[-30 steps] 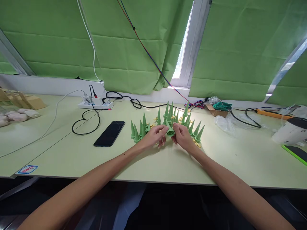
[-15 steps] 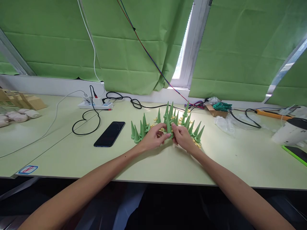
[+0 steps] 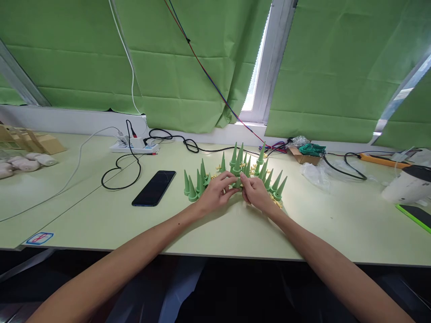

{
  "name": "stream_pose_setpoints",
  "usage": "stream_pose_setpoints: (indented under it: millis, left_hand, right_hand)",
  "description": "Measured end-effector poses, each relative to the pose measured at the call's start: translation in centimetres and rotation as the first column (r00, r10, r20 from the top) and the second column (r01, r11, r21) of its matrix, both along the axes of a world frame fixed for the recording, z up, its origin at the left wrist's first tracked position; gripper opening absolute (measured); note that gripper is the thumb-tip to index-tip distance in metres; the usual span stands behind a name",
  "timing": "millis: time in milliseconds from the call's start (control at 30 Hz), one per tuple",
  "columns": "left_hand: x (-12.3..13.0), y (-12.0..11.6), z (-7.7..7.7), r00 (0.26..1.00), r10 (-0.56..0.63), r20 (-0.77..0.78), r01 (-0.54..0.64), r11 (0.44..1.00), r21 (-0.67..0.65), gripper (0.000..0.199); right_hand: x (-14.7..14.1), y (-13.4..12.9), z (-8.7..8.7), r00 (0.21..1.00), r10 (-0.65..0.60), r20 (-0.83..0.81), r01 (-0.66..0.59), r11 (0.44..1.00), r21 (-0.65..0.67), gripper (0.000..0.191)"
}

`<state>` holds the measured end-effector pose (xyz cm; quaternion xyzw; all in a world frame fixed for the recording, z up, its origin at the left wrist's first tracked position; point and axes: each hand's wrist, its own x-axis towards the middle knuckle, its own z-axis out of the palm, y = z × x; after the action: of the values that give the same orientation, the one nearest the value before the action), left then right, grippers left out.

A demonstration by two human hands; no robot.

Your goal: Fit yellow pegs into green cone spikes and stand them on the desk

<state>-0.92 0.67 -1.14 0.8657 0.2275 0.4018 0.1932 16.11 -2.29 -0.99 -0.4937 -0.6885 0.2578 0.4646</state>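
Two-handed pinch grip (image 3: 217, 194) — green cone (image 3: 237, 184)

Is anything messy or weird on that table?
A bit messy, maybe. Small yellow pieces lie scattered among the green cones, and crumpled clear plastic lies loose in front of the cardboard box. I can't see anything plainly broken.

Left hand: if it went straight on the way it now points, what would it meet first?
The left hand would first meet the green piece between both hands, then probably the right hand; depth is unclear in this view.
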Motion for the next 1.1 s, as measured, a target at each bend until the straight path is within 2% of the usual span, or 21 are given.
stream_pose_setpoints:
  millis: [133, 400, 500, 600, 700, 767, 900, 1000, 1100]
  left_hand:
    - [-0.1, 0.2, 0.0, 0.999, -0.003, -0.032, 0.005, 0.997, 0.080, 0.019]
    - [0.5, -0.3, 0.6, 0.999, 0.046, 0.011, -0.044, 0.993, -0.107, 0.025]
    - [0.4, -0.3, 0.8, 1.000, 0.030, -0.008, -0.030, 0.993, -0.112, 0.025]
    - [0.2, -0.2, 0.7, 0.999, 0.019, -0.049, -0.020, 0.999, -0.035, 0.026]
    - [-0.1, 0.2, 0.4, 0.997, 0.003, -0.078, 0.005, 0.994, 0.106, 0.021]
    - [-0.4, 0.5, 0.0, 0.993, -0.005, -0.121, 0.033, 0.973, 0.230, 0.016]
    - [-0.7, 1.0, -0.4, 0.979, 0.050, -0.199, 0.038, 0.910, 0.413, 0.020]
    - [-0.7, 1.0, -0.4, 0.968, 0.089, -0.236, 0.039, 0.871, 0.489, 0.021]
    - [-0.7, 0.8, -0.4, 0.968, 0.091, -0.232, 0.034, 0.874, 0.485, 0.021]
  right_hand:
    - [-0.1, 0.1, 0.0, 0.999, -0.009, -0.037, 0.009, 1.000, -0.003, 0.078]
    - [-0.2, 0.4, -0.5, 0.992, -0.007, -0.124, 0.004, 1.000, -0.020, 0.073]
    - [0.0, 0.6, -1.0, 0.995, 0.010, -0.104, -0.012, 1.000, -0.021, 0.071]
    - [0.2, 0.8, -1.4, 0.998, 0.018, -0.065, -0.019, 1.000, -0.020, 0.070]
    - [0.4, 0.9, -1.5, 0.999, 0.026, -0.030, -0.027, 0.999, -0.030, 0.068]
    - [0.4, 0.9, -1.5, 0.999, 0.044, -0.006, -0.044, 0.998, -0.050, 0.067]
    - [0.5, 0.9, -1.3, 0.997, 0.075, 0.006, -0.074, 0.993, -0.087, 0.067]
    - [0.5, 0.8, -1.2, 0.995, 0.100, -0.020, -0.101, 0.987, -0.124, 0.066]
    - [0.4, 0.7, -1.1, 0.994, 0.102, -0.048, -0.108, 0.984, -0.143, 0.066]
